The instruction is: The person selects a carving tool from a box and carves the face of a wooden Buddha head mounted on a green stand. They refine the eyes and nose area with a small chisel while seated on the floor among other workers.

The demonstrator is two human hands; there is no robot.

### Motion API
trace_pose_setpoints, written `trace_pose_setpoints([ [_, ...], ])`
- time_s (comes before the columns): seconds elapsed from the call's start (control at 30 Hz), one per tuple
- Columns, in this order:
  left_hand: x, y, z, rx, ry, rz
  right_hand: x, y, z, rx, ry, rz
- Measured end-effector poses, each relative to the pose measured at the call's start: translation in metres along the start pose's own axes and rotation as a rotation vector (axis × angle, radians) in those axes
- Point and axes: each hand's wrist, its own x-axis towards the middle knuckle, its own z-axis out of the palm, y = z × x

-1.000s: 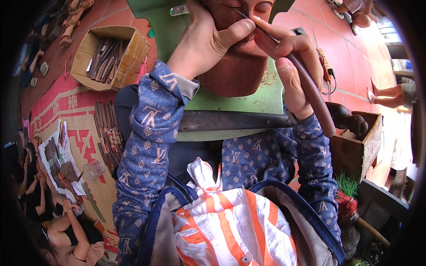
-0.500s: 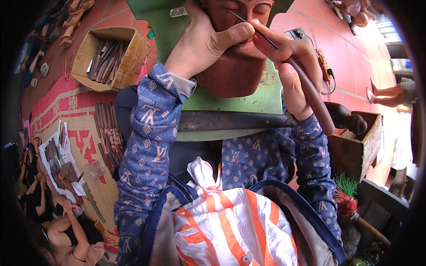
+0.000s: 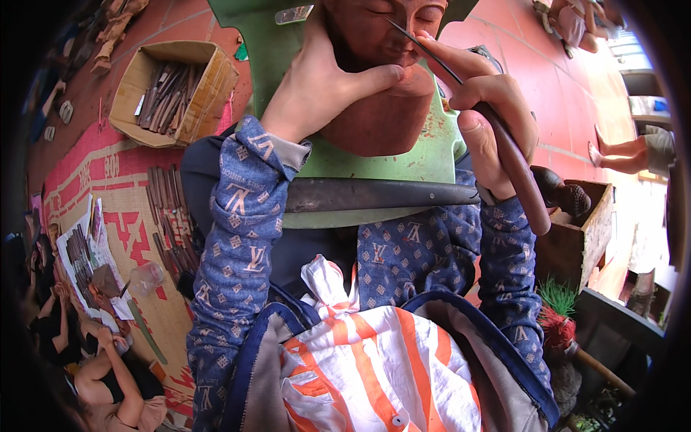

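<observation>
A reddish-brown carved wooden head [image 3: 385,119], its face toward the top, lies on a green plastic surface [image 3: 324,167] in front of me. Around its side my left hand [image 3: 313,93] is closed, the thumb stretched across below the chin. My right hand [image 3: 497,108] grips a slim carving tool [image 3: 517,165] with a long brown handle. Its thin metal blade points up and left, the tip at the face beside the nose. The right fingertips rest close to the cheek. A dark tapered bar [image 3: 381,194] lies crosswise between my forearms.
At the left stands a cardboard box [image 3: 126,119] of carving tools; more tools [image 3: 169,216] lie on a red-and-tan mat [image 3: 119,183]. On the right, a wooden box [image 3: 586,241] has a dark carved head [image 3: 561,193] at its top. Other people sit at lower left and far right.
The carved head sits slightly higher in view. My left thumb has slid down from the lips to below the chin, away from the right fingertips. The right hand and tool have shifted slightly right and down.
</observation>
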Motion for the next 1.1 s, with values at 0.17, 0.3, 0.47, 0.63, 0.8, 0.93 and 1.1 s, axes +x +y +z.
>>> trace_pose_setpoints([
  [0.17,0.004,0.013,0.001,0.007,0.032,-0.033,0.004,0.001,0.005,-0.055,0.012,-0.010],
  [0.3,0.004,0.010,0.001,-0.016,0.033,-0.058,0.006,0.008,0.006,-0.079,0.018,-0.075],
  [0.47,0.003,0.005,0.002,-0.069,0.030,-0.040,0.006,0.008,0.009,-0.053,0.044,-0.067],
  [0.63,0.000,0.005,0.003,-0.010,0.051,-0.035,0.003,0.006,0.017,0.015,0.119,0.023],
  [0.8,0.000,0.017,0.001,-0.072,0.034,-0.088,0.005,0.004,0.018,-0.098,0.079,-0.063],
  [0.93,-0.001,0.022,0.001,-0.018,0.048,-0.127,0.008,0.006,0.022,-0.136,0.072,-0.101],
  [1.1,0.001,0.004,0.005,-0.103,0.064,-0.003,0.004,0.001,0.019,-0.075,0.075,-0.046],
])
